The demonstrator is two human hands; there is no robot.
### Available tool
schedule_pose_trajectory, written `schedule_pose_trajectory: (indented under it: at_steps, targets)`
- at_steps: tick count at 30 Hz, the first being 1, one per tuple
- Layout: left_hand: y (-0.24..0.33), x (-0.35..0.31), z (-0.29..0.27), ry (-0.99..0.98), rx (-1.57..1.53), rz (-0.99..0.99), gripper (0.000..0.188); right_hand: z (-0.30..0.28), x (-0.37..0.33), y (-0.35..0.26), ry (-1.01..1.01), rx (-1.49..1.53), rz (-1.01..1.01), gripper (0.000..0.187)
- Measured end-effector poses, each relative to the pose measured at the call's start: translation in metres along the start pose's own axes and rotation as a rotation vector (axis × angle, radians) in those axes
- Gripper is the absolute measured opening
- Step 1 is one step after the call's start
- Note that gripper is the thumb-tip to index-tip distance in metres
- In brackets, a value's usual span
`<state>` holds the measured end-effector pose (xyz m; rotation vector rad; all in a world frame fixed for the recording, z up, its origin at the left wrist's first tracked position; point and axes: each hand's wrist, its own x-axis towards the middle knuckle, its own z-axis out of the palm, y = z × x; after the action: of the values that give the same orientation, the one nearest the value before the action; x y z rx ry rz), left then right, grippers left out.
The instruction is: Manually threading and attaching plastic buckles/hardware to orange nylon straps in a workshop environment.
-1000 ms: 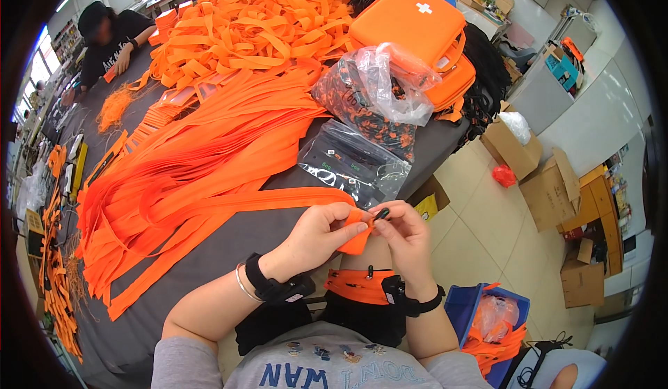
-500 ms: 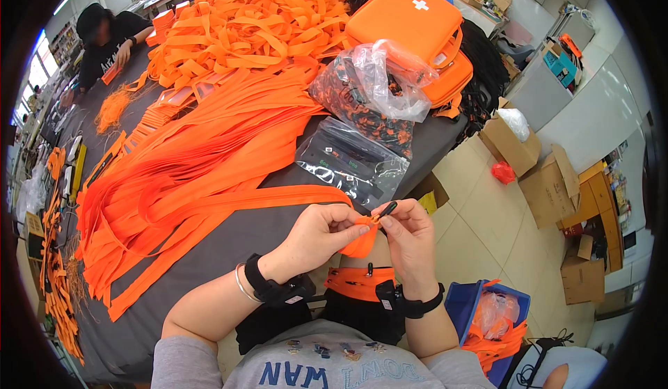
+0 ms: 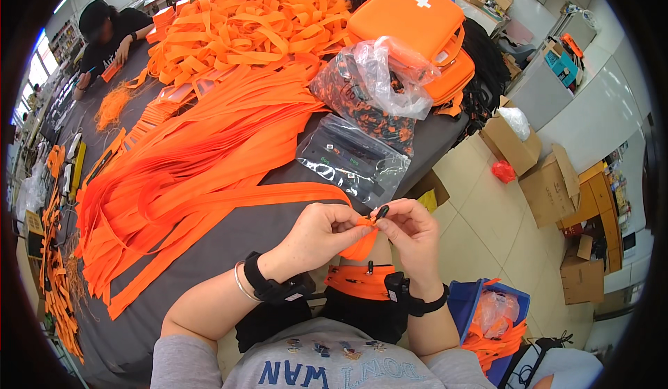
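My left hand (image 3: 313,239) pinches the end of an orange zipper tape (image 3: 289,194) between thumb and fingers. Close against it, my right hand (image 3: 414,239) is closed on a small zipper slider with a black pull (image 3: 382,212), right at the tape's end. Whether the slider sits on the tape cannot be made out behind the fingertips. The tape runs back leftward to a long bundle of orange zipper tapes (image 3: 188,145) on the grey-covered table. Across my lap lies an orange strip (image 3: 358,282) with several black pulls on it.
Beyond the bundle rises a heap of orange webbing (image 3: 257,20). A plastic bag of orange-and-black sliders (image 3: 348,100), a clear zip bag (image 3: 348,163) and orange cases (image 3: 403,17) stand at the table's right. A blue bin (image 3: 463,305) is beside me; a co-worker (image 3: 115,37) sits far left.
My right hand has shifted slightly and the black pull sits a little lower, while both hands stay at the tape's end. The co-worker's head has moved, and their other hand now shows.
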<state>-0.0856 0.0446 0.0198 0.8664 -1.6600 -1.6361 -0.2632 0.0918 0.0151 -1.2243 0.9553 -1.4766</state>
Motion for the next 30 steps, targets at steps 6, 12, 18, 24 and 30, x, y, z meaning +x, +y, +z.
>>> schedule_pose_trajectory:
  at_steps: [6,12,18,24,30]
  targets:
    - [0.002,-0.001,-0.001,-0.002,0.085,-0.001,0.016,-0.001,0.0,-0.004,-0.016,0.015,0.02,0.017]
    - [0.009,-0.003,-0.002,-0.033,0.199,-0.014,0.01,-0.001,-0.002,-0.002,-0.044,-0.101,0.028,0.017]
    - [0.005,-0.003,0.001,0.0,0.195,0.033,0.01,-0.002,-0.003,0.002,-0.041,-0.107,0.008,0.015]
    - [-0.005,-0.003,0.008,0.089,0.066,0.008,0.012,0.006,-0.004,-0.001,0.045,-0.008,0.033,0.012]
    - [0.005,-0.004,0.009,0.088,0.067,0.0,0.01,0.003,-0.005,0.0,0.019,-0.056,0.008,0.013]
